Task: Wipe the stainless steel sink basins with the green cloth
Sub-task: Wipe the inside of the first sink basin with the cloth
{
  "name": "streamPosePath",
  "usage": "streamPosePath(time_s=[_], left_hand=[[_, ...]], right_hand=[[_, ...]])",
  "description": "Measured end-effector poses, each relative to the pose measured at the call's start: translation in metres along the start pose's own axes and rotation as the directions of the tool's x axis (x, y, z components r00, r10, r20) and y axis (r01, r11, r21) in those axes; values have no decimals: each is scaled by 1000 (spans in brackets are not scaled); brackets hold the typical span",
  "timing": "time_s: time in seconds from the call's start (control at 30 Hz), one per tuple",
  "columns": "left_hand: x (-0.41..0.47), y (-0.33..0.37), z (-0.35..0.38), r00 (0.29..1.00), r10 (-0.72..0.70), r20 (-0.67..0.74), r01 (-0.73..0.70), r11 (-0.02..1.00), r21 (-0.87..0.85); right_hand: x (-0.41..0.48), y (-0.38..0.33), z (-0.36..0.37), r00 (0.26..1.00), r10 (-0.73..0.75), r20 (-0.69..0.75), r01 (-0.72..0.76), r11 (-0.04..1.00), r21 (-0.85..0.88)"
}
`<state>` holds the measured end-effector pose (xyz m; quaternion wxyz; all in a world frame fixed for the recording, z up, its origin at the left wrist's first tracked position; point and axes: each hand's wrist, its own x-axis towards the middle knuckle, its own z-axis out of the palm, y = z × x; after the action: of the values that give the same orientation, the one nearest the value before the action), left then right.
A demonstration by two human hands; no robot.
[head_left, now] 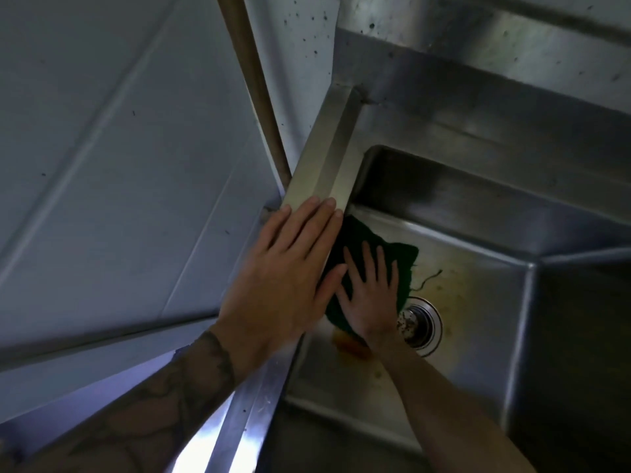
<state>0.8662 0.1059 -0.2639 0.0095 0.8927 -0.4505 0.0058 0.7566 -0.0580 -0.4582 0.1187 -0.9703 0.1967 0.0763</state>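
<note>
A dark green cloth [403, 256] lies flat on the floor of the stainless steel sink basin [478, 278], close to its left wall. My right hand [370, 295] presses down on the cloth with fingers spread, covering its lower part. My left hand [290, 264] rests flat, fingers together, on the raised steel rim [324, 158] along the basin's left edge, holding nothing. A loose thread trails from the cloth toward the right. The round drain strainer [418, 324] sits just right of my right wrist.
Yellow-brown stains mark the basin floor around the drain, with an orange patch [351, 346] under my right wrist. A grey panelled wall [119, 148] fills the left. A brown vertical pipe [252, 80] runs beside the sink. The steel backsplash [495, 46] rises behind.
</note>
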Motion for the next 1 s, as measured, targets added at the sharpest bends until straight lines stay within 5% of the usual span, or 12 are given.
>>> streamPosePath(time_s=[0.1, 0.27, 0.43, 0.53, 0.67, 0.87, 1.0], left_hand=[[0, -1, 0, 1000, 4, -15, -4, 1000, -13], [0, 1, -1, 1000, 2, -31, -2, 1000, -7], [0, 1, -4, 1000, 14, -9, -14, 1000, 9], [0, 1, -5, 1000, 16, 2, -16, 1000, 16], [0, 1, -6, 1000, 13, -6, -13, 999, 32], [0, 2, -8, 999, 28, -23, -27, 999, 37], [0, 0, -6, 999, 29, -37, -29, 999, 24]], right_hand=[[11, 18, -6, 999, 15, -50, -16, 1000, -23], [30, -27, 6, 947, 284, -152, -274, 958, 88], [20, 19, -2, 994, 14, -112, -14, 1000, 3], [13, 53, -10, 977, 151, -151, -148, 988, 31], [26, 9, -3, 929, 305, -212, -287, 951, 113], [29, 20, -8, 988, -72, -140, 79, 996, 51], [32, 46, -16, 974, 155, -166, -144, 987, 74]])
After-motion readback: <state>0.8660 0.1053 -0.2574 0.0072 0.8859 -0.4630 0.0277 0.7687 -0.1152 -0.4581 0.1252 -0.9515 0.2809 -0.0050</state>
